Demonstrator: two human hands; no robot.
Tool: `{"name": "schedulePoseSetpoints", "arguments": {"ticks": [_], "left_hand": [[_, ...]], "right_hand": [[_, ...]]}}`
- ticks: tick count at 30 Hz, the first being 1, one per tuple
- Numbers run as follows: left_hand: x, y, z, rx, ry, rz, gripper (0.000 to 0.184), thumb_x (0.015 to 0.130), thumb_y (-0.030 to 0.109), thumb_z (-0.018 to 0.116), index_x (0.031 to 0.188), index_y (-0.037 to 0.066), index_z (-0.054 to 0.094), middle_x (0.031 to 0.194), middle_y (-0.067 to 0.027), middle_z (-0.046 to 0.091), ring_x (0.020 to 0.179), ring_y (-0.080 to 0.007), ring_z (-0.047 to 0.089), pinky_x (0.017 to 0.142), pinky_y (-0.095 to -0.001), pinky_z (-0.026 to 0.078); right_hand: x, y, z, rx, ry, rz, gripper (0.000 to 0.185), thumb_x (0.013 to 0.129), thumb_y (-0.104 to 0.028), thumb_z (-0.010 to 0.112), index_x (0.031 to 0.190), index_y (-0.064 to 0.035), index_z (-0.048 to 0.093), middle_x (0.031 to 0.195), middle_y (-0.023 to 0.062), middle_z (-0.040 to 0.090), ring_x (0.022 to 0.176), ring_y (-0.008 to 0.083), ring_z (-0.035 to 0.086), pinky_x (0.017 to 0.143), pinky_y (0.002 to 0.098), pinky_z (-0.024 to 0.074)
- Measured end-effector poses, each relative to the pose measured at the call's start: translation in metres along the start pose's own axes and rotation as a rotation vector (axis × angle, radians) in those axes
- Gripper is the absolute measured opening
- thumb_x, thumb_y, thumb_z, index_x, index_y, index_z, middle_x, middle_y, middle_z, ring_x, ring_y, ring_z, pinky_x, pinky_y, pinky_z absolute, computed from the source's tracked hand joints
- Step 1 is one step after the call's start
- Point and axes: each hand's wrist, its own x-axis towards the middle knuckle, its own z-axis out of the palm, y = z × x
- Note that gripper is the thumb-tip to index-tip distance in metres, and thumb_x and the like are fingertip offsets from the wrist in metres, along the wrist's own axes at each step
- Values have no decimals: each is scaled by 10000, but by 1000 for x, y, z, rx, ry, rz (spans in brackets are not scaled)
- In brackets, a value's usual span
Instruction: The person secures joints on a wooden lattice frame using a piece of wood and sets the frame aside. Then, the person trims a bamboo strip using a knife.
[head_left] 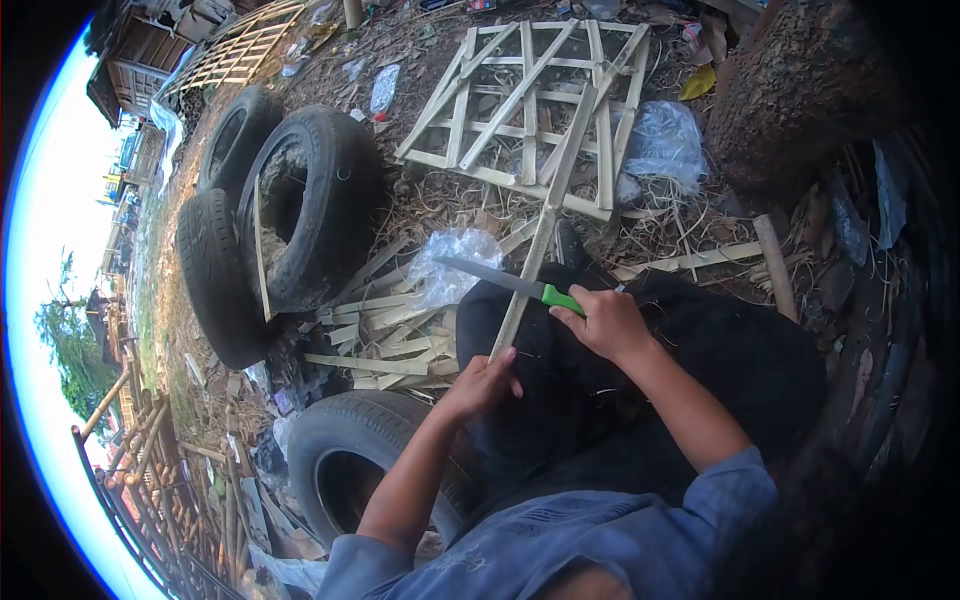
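Note:
My right hand [603, 322] is closed around the green handle of a knife [490, 273]. Its blade points left and lies across a long bamboo strip [538, 245], appearing to touch it. The strip's near end is gripped in my left hand [482, 383], and it slants up and away over my dark-clothed legs. Its far end overlaps a woven bamboo lattice [528, 100] lying on the ground ahead. Several cut bamboo strips [395, 335] are piled left of my knees, beside a clear plastic bag [455, 262].
Old tyres [345, 190] stand and lean together at the left, and another tyre [372, 415] lies close by my left arm. A tree trunk [800, 95] rises at the upper right. Plastic litter [665, 145] and shavings cover the ground. A bamboo stack [160, 480] stands at the lower left.

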Motion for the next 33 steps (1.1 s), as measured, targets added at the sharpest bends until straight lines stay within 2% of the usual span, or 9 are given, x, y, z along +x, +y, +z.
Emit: {"name": "schedulePoseSetpoints", "arguments": {"ticks": [3, 7, 11, 17, 19, 25, 29, 31, 33], "left_hand": [[4, -2, -2, -2, -21, -20, 678, 967, 566, 425, 701, -4, 677, 451, 40, 368, 402, -85, 349, 405, -266, 248], [3, 0, -1, -21, -20, -38, 666, 967, 569, 425, 690, 9, 655, 455, 37, 375, 386, -88, 356, 389, -258, 251], [2, -3, 2, 28, 92, 14, 684, 976, 570, 402, 656, 8, 626, 446, 20, 389, 359, -100, 369, 364, -252, 266], [3, -3, -10, -9, -19, -8, 690, 980, 584, 362, 682, 11, 606, 455, 19, 379, 365, -105, 359, 365, -256, 272], [4, -10, -19, -195, -273, 13, 731, 986, 604, 287, 752, -5, 616, 456, 44, 316, 354, -89, 287, 356, -257, 240], [8, -7, -25, -311, -342, -121, 700, 997, 582, 279, 787, -6, 596, 482, 49, 281, 367, -74, 262, 342, -247, 217], [5, 2, -19, -317, -247, -195, 696, 988, 603, 282, 786, 10, 584, 486, 54, 268, 365, -72, 242, 342, -238, 203], [4, -5, -20, -318, -281, -189, 710, 981, 618, 276, 798, 7, 588, 493, 57, 264, 367, -71, 234, 346, -241, 196], [6, -5, -21, -301, -324, -175, 726, 975, 632, 270, 810, 4, 592, 499, 60, 259, 370, -69, 225, 351, -245, 190]], "right_hand": [[3, -6, -6, -1, -87, -29, 455, 868, -504, 611, 710, -78, 574, 567, 140, 592, 568, 365, 621, 505, 463, 481], [5, 1, -2, -35, -74, -48, 547, 866, -584, 561, 650, -82, 573, 554, 137, 598, 546, 338, 636, 497, 448, 504], [8, 13, 11, -48, -5, 62, 529, 859, -574, 578, 661, -83, 581, 553, 145, 594, 561, 354, 633, 509, 459, 498], [2, 32, 19, -69, 136, 90, 536, 854, -584, 585, 643, -91, 584, 547, 137, 600, 558, 339, 641, 510, 439, 510], [-3, 34, 13, 36, 36, -93, 524, 848, -582, 593, 652, -97, 580, 556, 119, 605, 555, 322, 640, 508, 424, 508], [6, 39, 14, -55, -27, -164, 535, 841, -597, 589, 643, -101, 556, 566, 99, 609, 566, 303, 645, 502, 410, 504], [14, 49, 28, -49, 52, -63, 532, 857, -594, 569, 671, -96, 573, 582, 124, 617, 589, 328, 651, 503, 441, 501], [23, 59, 23, -59, 123, 290, 531, 869, -590, 557, 713, -84, 596, 594, 150, 620, 605, 362, 647, 514, 466, 499], [25, 62, 12, -108, 123, 273, 530, 878, -582, 552, 738, -74, 608, 603, 174, 620, 618, 389, 641, 530, 488, 497]]}}
